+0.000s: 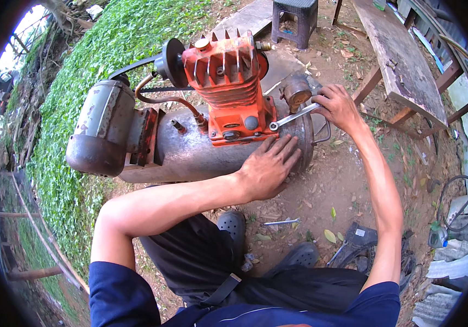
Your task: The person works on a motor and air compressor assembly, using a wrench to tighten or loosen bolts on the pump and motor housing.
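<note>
An air compressor lies before me: a worn grey tank (pixel 185 158) carries an orange finned pump (pixel 226 82) and a grey electric motor (pixel 100 128). My right hand (pixel 336 108) is closed round the free end of a combination wrench (pixel 298 116). The wrench's ring end sits on a bolt at the pump base's right corner. Flat on the tank's near right side rests my left hand (pixel 271 166), fingers stretched out and holding nothing. Just left of my right hand stands a round pressure gauge (pixel 298 94).
A second wrench (pixel 281 222) lies on the dirt by my shoes. Beside my right leg is a black tool case (pixel 358 240). A wooden bench (pixel 400 65) stands at the right, a dark plastic stool (pixel 295 22) at the back. A belt (pixel 136 66) joins motor and pump.
</note>
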### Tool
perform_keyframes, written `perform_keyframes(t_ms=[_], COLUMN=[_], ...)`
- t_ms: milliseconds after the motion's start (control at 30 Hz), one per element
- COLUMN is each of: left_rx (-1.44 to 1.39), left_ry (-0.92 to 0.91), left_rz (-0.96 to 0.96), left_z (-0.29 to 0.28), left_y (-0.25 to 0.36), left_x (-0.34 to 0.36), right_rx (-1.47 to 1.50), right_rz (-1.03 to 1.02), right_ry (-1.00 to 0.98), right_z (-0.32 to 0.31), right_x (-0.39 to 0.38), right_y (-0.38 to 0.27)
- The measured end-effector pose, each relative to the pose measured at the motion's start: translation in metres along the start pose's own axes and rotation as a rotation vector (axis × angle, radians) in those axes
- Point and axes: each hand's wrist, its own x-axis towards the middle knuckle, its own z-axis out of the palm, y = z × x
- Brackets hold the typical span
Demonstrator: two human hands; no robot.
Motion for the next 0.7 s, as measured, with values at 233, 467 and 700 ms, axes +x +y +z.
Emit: perform_keyframes(t_ms=[233, 467, 700], left_rx=[0.037, 0.037, -0.072], left_ry=[-0.133, -0.137, -0.226], left_rz=[0.015, 0.038, -0.057], left_z=[-0.002, -0.003, -0.025], left_y=[-0.004, 0.000, 0.006], left_x=[0.003, 0.007, 0.000], right_rx=[0.113, 0.226, 0.460], right_rz=[0.113, 0.311, 0.654], right_ry=[-0.042, -0.050, -0.341], right_z=[-0.019, -0.039, -0.076], right_x=[-0.006, -0.018, -0.033], right_y=[-0.018, -0.022, -0.072])
